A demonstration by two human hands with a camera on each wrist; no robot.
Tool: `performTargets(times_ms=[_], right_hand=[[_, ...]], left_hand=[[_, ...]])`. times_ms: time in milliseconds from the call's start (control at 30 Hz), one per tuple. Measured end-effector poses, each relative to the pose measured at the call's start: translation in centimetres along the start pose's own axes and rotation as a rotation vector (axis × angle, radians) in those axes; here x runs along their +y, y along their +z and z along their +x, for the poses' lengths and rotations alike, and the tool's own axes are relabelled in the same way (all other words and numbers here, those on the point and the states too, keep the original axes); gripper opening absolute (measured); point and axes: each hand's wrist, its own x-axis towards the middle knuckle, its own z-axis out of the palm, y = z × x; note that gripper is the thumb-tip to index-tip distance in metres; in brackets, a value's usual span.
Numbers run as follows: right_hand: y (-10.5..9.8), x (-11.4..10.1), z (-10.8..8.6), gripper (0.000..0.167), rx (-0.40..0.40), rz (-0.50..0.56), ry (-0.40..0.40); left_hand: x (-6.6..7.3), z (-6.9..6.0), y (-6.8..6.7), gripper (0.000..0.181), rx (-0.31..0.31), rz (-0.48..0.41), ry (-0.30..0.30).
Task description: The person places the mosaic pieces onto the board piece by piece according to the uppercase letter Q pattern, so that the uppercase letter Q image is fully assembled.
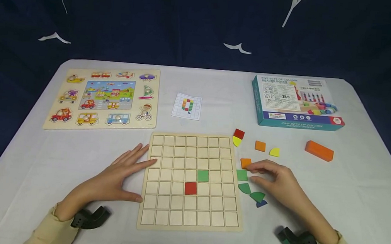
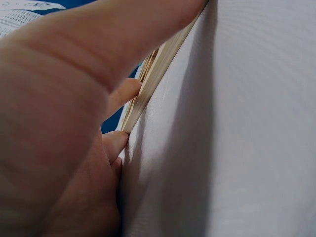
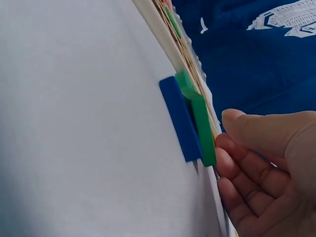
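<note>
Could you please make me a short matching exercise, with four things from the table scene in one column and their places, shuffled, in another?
Things
1. Flat wooden puzzle with vehicle pictures
2. Orange rectangular block
3. Small flat blue piece
4. Person's left hand

Places
A. Close in front of the teal and white cardboard box
B. Touching the left edge of the square wooden grid board
C. At the back left of the white-covered table
D. Right beside a flat green rounded piece

Pairs: 1-C, 2-A, 3-D, 4-B.
</note>
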Motion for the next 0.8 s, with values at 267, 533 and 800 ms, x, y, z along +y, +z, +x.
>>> performTargets(times_ms=[267, 533, 800], right_hand=[[0.42, 0.01, -0.04, 0.037, 0.000, -0.028, 0.016], [0.81, -0.13, 0.00, 0.040, 0.013, -0.060, -0.046], [0.92, -0.26, -0.05, 0.040, 0.006, -0.100, -0.055]], left_hand=[[-0.18, 0.00, 0.01, 0.098, 0.005, -0.006, 0.013], [-0.29, 0.03, 0.04, 0.098, 0.011, -0.008, 0.024], [-0.22, 0.01, 0.02, 0.098, 0.007, -0.007, 0.027]])
